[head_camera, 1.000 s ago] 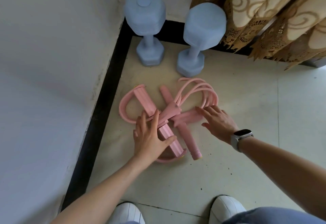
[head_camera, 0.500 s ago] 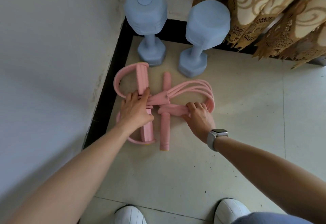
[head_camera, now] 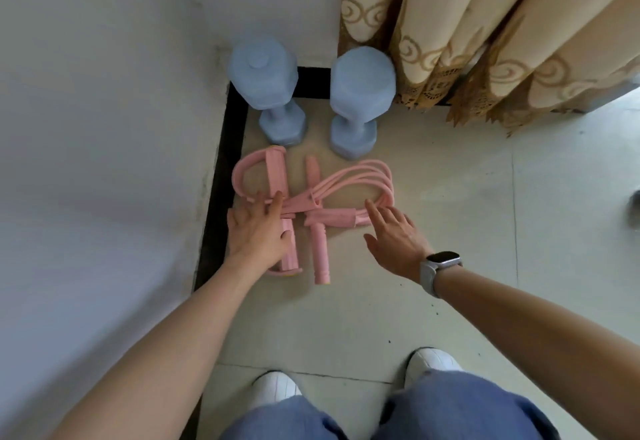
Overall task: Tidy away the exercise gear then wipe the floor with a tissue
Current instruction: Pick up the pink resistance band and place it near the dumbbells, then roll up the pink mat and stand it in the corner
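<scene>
Leftmost, the white wall (head_camera: 104, 162) and its black skirting (head_camera: 221, 204) are seen to close off that side. Just beside the skirting, the pink resistance band (head_camera: 320, 211) is laid folded on the tiled floor (head_camera: 433, 197), its foot bar (head_camera: 275, 176) nearest the wall and its tube loops (head_camera: 363, 176) spread to the right. The left hand (head_camera: 258, 231) is rested flat on the foot bar, fingers straight and nothing gripped. Behind the band, two blue dumbbells (head_camera: 273, 93) are stood on end in the corner. The right hand (head_camera: 398, 235) is held open, its fingers spread, the fingertips (head_camera: 372, 207) at the handle end by the loops; whether contact is made cannot be told.

The step appears to be the squaring-up of the band; it would best be pressed evenly from both sides, so that the loops are kept bundled. Room is limited by the skirting on the left and the dumbbells and curtain (head_camera: 485, 41) behind; open floor is left to the right and towards the shoes (head_camera: 277, 391).
</scene>
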The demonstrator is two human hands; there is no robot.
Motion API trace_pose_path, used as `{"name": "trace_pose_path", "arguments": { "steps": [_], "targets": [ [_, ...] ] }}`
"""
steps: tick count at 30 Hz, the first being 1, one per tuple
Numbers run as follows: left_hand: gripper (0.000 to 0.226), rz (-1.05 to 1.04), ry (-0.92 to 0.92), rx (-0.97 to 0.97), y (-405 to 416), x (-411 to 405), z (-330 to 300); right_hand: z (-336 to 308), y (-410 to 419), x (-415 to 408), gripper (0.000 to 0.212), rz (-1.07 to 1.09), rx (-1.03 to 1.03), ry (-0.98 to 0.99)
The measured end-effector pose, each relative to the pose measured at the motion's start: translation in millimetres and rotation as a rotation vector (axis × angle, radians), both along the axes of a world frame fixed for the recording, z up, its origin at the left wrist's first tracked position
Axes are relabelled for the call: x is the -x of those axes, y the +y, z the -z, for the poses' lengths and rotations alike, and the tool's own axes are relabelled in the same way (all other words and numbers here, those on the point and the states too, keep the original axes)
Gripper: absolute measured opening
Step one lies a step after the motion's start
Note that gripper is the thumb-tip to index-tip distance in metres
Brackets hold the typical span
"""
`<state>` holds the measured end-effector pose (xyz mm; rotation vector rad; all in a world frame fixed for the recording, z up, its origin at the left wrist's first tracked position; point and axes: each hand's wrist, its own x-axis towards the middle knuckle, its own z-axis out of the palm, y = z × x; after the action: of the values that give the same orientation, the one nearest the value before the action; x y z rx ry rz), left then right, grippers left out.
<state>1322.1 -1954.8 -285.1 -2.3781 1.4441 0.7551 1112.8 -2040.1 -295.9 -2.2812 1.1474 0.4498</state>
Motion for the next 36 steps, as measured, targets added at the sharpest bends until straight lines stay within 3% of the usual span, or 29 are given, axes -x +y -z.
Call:
{"name": "trace_pose_path", "arguments": {
  "steps": [7, 12, 15, 19, 25, 36],
  "targets": [
    [0.058, -0.017, 0.124, 0.035, -1.6, 47.6, -239.9, -231.1, 1.6, 50.7, 0.053, 0.425, -0.067, -0.13],
    [0.051, -0.02, 0.236, 0.231, 2.2, 100.0, -425.1, -418.9, 32.0, 100.2, 0.046, 0.671, -0.066, -0.188],
    [0.051, -0.002, 0.32, 0.257, 13.3, 142.1, -509.5, -509.5, 60.1, 134.4, 0.043, 0.779, -0.039, -0.207],
    [0.051, 0.191, 0.373, 0.293, 25.7, 203.3, -587.4, -596.5, 104.6, 186.2, 0.042, 0.938, 0.025, -0.252],
    [0.053, 0.597, 0.4, 0.225, 61.4, 321.1, -637.7, -650.7, 220.2, 288.0, 0.036, 1.37, 0.168, -0.276],
    [0.05, 1.594, 0.349, 0.147, 181.1, 620.8, -653.9, -640.7, 457.2, 486.3, 0.038, 2.173, 0.272, -0.235]
  ]
}}
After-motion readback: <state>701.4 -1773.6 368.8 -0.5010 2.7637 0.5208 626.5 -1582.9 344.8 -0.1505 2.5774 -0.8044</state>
